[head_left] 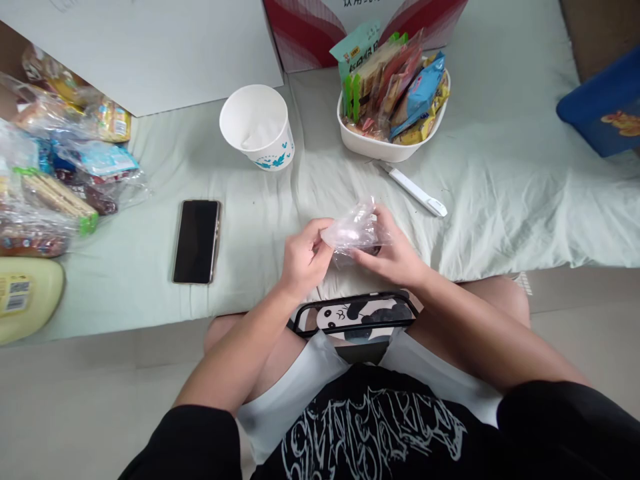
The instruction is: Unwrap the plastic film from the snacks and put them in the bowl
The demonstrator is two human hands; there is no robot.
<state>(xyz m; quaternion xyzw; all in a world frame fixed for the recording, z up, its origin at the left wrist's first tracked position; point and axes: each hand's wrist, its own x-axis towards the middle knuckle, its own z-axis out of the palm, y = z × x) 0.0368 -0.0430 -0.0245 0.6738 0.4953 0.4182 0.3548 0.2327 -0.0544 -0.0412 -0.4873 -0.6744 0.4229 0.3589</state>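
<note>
Between my hands, over the front edge of the cloth-covered surface, is a crinkled clear plastic bag [354,230]. My left hand [306,257] pinches the bag's left side between thumb and fingers. On the other side my right hand [393,250] grips it, fingers behind and thumb in front. Something darker shows low inside the plastic near my right thumb, too unclear to name. A white utility knife [417,192] lies just beyond my right hand. Below my hands, between my legs, is a black-framed panel with a panda picture [345,317].
A white paper cup [273,150] and a white basket [373,148] of packaged snacks stand farther back, before large boxes [190,53]. A phone [197,241] lies left. Bagged snacks [55,193] and a yellow-green bottle [37,293] crowd the far left. A blue container [605,107] is at right.
</note>
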